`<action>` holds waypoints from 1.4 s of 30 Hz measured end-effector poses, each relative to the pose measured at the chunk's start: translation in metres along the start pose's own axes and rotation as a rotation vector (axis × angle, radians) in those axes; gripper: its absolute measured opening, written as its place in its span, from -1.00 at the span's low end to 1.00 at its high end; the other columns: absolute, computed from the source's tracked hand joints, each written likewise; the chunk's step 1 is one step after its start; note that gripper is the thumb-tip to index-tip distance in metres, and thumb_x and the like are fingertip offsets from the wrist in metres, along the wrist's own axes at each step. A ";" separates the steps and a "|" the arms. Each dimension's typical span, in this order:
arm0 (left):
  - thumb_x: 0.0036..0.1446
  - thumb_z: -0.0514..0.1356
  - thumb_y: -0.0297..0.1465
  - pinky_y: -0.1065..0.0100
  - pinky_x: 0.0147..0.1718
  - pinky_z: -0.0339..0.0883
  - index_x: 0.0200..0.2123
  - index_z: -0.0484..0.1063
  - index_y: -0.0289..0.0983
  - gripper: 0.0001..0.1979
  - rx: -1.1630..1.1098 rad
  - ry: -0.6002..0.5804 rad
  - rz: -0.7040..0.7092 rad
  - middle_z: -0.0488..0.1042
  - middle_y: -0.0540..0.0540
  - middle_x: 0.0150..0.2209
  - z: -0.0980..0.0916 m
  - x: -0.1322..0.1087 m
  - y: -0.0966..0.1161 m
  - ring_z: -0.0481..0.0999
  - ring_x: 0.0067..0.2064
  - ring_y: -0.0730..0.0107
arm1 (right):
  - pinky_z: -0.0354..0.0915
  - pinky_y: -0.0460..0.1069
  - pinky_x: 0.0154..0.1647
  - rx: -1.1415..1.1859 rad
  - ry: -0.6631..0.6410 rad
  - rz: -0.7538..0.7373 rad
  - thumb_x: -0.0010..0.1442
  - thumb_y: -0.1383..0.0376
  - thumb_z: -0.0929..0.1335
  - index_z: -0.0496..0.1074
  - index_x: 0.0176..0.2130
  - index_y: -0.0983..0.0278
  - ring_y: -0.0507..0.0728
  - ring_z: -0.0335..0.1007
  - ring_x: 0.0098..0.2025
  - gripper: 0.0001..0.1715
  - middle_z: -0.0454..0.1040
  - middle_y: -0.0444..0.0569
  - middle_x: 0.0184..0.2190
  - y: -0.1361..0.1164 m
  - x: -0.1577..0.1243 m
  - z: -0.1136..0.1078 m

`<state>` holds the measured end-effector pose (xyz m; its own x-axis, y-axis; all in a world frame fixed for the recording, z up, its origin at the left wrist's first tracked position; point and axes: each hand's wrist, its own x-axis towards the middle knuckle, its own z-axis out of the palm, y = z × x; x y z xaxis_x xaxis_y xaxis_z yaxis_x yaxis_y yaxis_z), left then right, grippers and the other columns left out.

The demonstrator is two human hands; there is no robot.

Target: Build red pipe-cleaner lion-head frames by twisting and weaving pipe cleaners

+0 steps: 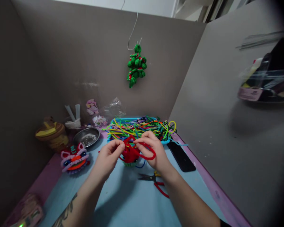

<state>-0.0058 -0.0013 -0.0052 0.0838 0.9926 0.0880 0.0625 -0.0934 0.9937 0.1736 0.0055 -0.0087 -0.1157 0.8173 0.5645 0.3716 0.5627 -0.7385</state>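
Note:
Over the middle of the table, my left hand point(110, 155) pinches the end of a bent red pipe cleaner point(153, 154) between thumb and fingers. My right hand point(155, 150) grips another part of the same pipe cleaner, which loops out below its fingers. Just behind and under the fingertips is a red pipe-cleaner figure point(129, 157) with a green lower edge, partly hidden; whether the strand is joined to it I cannot tell. Beside my right wrist lie scissors point(151, 177) with dark blades and red and yellow handles, their handles partly covered by my arm.
A blue tray point(166, 142) heaped with coloured pipe cleaners point(134, 127) stands behind. At left are a finished lion-head figure point(75, 160), a metal bowl point(87, 136) and a brown pot point(53, 137). A black phone-like slab point(181, 157) lies right. A green tree ornament point(136, 66) hangs above.

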 end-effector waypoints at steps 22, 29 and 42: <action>-0.12 0.31 -0.18 0.49 -0.53 0.06 -0.51 0.38 -0.30 -0.69 -0.188 0.100 -0.063 0.31 0.06 -0.57 0.002 0.004 -0.004 0.20 -0.52 0.53 | 0.32 0.07 -0.05 0.002 0.226 -0.030 0.06 0.45 0.30 0.26 -0.07 0.20 0.13 0.35 -0.02 -0.59 0.37 0.03 -0.06 0.006 -0.004 0.010; -0.25 0.37 -0.21 0.47 -0.45 0.19 -0.49 0.41 -0.31 -0.68 -0.446 0.185 -0.231 0.41 0.02 -0.51 0.014 0.001 -0.010 0.31 -0.45 0.48 | 0.25 0.07 -0.08 -0.508 0.205 -0.537 0.13 0.45 0.36 0.43 -0.18 0.19 0.14 0.24 -0.18 -0.76 0.36 -0.04 -0.29 -0.009 -0.022 0.031; -0.21 0.36 -0.27 0.49 -0.48 0.20 -0.45 0.38 -0.30 -0.71 -0.565 0.182 -0.320 0.38 0.09 -0.53 0.026 -0.007 -0.008 0.31 -0.49 0.54 | 0.20 0.11 -0.13 -0.519 0.201 -0.501 0.18 0.44 0.27 0.47 -0.22 0.18 0.17 0.27 -0.18 -0.75 0.43 0.00 -0.30 -0.006 -0.024 0.037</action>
<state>0.0190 -0.0100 -0.0153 -0.0244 0.9665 -0.2556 -0.4777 0.2133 0.8522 0.1403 -0.0130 -0.0315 -0.2327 0.4122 0.8809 0.7112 0.6899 -0.1349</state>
